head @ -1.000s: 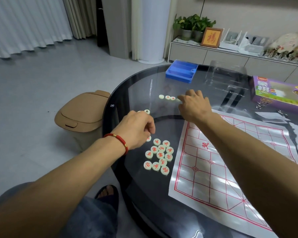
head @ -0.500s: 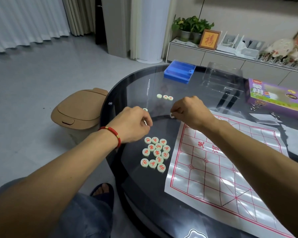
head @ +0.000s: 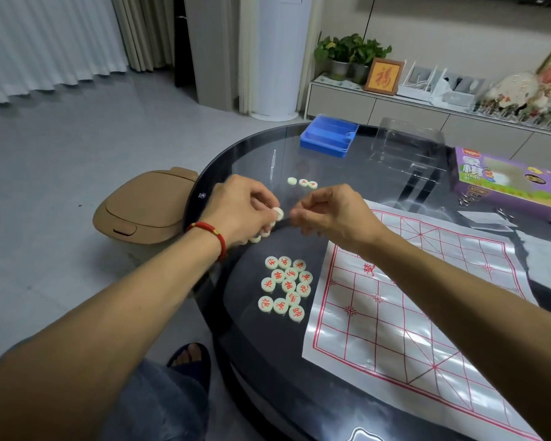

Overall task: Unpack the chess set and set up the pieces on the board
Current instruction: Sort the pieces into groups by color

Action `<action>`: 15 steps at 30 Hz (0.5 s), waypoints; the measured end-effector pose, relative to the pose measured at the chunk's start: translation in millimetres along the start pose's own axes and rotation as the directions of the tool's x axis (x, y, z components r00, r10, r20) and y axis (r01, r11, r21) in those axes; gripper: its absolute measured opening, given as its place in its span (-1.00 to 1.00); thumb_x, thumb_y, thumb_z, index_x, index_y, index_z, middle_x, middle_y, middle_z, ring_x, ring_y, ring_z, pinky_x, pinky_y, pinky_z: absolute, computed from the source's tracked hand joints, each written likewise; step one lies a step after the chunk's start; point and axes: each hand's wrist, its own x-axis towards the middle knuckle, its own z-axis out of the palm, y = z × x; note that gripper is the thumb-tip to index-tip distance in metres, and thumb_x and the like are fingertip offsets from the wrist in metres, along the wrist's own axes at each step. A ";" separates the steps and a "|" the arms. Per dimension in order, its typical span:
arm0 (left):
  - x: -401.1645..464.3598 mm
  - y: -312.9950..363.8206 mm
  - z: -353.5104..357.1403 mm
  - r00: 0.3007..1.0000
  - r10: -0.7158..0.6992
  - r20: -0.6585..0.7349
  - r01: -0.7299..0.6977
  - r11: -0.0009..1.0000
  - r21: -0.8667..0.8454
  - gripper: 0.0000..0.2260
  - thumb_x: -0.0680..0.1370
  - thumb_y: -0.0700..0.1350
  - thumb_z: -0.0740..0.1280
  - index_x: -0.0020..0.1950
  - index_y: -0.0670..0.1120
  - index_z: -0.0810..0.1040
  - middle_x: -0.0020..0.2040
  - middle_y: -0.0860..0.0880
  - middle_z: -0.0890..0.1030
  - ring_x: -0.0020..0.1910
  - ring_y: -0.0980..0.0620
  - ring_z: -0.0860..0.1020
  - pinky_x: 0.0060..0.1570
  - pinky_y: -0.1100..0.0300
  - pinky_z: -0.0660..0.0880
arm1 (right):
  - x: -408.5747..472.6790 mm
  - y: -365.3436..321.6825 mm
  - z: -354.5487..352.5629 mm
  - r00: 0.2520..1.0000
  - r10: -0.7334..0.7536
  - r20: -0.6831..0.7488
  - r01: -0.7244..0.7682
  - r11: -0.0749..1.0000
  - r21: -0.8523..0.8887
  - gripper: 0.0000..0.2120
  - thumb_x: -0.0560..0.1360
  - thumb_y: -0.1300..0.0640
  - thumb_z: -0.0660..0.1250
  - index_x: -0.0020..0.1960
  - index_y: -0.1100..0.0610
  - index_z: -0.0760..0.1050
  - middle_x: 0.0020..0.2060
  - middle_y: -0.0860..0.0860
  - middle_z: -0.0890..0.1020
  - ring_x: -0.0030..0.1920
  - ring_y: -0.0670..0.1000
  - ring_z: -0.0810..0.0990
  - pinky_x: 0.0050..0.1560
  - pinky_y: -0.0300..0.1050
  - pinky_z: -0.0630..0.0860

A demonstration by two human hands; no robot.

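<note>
Holding several pale round chess pieces (head: 278, 214) bunched in its curled fingers, the left hand (head: 242, 214) hovers just off the far-left corner of the board (head: 404, 310) — one disc stands out edge-on at the fingertips, more peek from under the palm. The right hand (head: 334, 218) hangs close beside it, above that same corner, its fingers bent in toward the thumb; whether a piece sits pinched there I cannot tell. A red cord bracelet (head: 211, 234) circles the left wrist.

Left of the board, just beside its edge, a cluster of pieces with red characters (head: 285, 287) lies face-up on the dark glass table (head: 268, 377), some of them touching. Beyond the board's far-left corner, past the hands, three more pieces (head: 302, 182) sit in a short row. The board itself is a glossy white sheet with red grid lines, lying flat with no pieces on it.

Farther off from the board, a blue tray (head: 329, 139) rests near the table's far rim, a clear plastic lid (head: 407, 148) to its right, and a purple game box (head: 509, 183) lies beyond the board's far-right side. On the floor left of the table stands a tan lidded bin (head: 143, 211).
</note>
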 end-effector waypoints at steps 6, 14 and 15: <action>19.6 -28.6 -47.1 0.993 -0.029 -0.114 0.072 0.915 0.396 -0.90 0.44 -0.17 0.52 -0.24 0.01 0.70 -0.33 0.10 0.63 -0.21 0.09 0.62 -0.18 0.26 0.48 | 11.4 28.6 -1.8 0.992 -0.121 -0.048 0.059 0.746 -0.663 -0.81 0.60 0.16 0.24 0.01 0.09 0.63 -0.13 0.08 0.70 -0.14 0.15 0.65 -0.01 0.04 0.58; 31.4 -55.3 -54.0 0.993 -0.112 -0.034 0.116 0.895 0.431 -0.83 0.40 -0.23 0.53 -0.34 0.01 0.69 -0.34 0.05 0.67 -0.25 0.08 0.61 -0.20 0.17 0.56 | 43.6 55.3 3.2 0.978 0.006 -0.207 -0.156 0.676 -0.720 -0.81 0.59 0.16 0.23 0.14 0.13 0.56 0.08 0.10 0.66 0.06 0.17 0.59 0.13 0.10 0.42; 31.1 -57.2 -54.3 0.991 -0.132 -0.008 0.123 0.896 0.426 -0.84 0.39 -0.23 0.53 -0.35 -0.01 0.69 -0.35 0.03 0.68 -0.22 0.08 0.63 -0.19 0.14 0.59 | 49.3 55.0 3.7 0.980 0.022 -0.196 -0.160 0.669 -0.726 -0.78 0.59 0.16 0.22 0.20 0.13 0.53 0.12 0.11 0.64 0.09 0.18 0.58 0.14 0.12 0.42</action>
